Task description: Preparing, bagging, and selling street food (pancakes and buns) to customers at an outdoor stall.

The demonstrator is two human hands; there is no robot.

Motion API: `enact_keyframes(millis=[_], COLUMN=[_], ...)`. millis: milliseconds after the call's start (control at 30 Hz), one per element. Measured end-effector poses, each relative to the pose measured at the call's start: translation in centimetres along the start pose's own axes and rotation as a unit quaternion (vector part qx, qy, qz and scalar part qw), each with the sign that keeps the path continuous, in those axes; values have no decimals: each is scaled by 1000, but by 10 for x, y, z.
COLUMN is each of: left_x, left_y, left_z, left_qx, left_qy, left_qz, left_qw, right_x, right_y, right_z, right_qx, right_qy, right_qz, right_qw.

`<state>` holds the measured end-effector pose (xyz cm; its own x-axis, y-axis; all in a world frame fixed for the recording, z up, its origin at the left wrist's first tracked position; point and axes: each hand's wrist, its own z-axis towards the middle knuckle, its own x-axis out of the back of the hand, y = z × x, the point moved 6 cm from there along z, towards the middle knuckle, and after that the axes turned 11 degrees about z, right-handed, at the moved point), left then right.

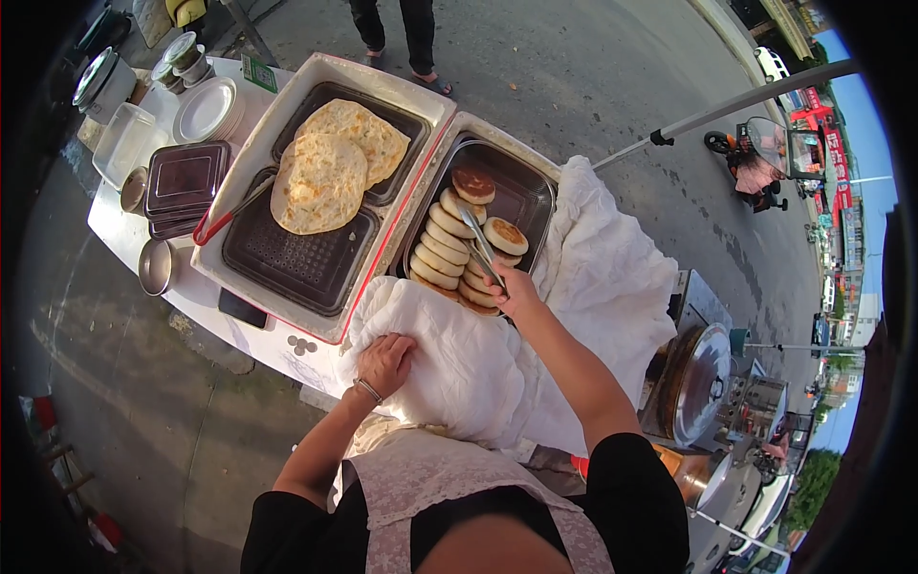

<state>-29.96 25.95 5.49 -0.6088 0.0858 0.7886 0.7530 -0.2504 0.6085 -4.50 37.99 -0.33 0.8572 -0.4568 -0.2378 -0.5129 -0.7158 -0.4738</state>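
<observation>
My right hand (515,288) grips metal tongs (482,238). The tongs' jaws reach over round flat buns (439,247), stacked on edge in rows in a deep metal tray (513,203). Whether the jaws touch a bun, I cannot tell. One bun with a browned top (473,185) lies at the far end, and another browned bun (505,235) sits to the right. The tray stands in a white foam box (502,134). My left hand (386,361) rests with bent fingers on a thick white cloth (459,359), which is bunched over the box's near side.
An adjoining foam box (326,68) holds two large flatbreads (319,186) and a red-handled utensil (215,228). Plates (204,111), dark lidded containers (188,179), a phone (242,308) and coins (301,345) lie left. A lidded round pan (699,384) stands right. A person's legs (401,29) are beyond.
</observation>
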Motion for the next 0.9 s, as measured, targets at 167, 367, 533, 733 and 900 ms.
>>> enact_keyframes(millis=[167, 367, 533, 733, 900], left_x=[-1, -1, -2, -2, -1], left_y=[0, -1, -1, 2, 1], left_z=[-1, -1, -2, 2, 0], left_qx=[5, 6, 11, 6, 3], left_qy=[-6, -1, -7, -5, 8], left_qz=[-4, 3, 3, 6, 5], left_qw=[1000, 1000, 1000, 1000, 1000], right_x=[20, 5, -1, -13, -29], right_y=[1, -7, -5, 6, 11], right_z=[-21, -43, -41, 1, 3], right_qx=[-28, -72, -80, -64, -19], right_qy=[-39, -57, -56, 1, 28], right_qz=[27, 54, 44, 118, 131], right_qw=[998, 994, 994, 991, 991])
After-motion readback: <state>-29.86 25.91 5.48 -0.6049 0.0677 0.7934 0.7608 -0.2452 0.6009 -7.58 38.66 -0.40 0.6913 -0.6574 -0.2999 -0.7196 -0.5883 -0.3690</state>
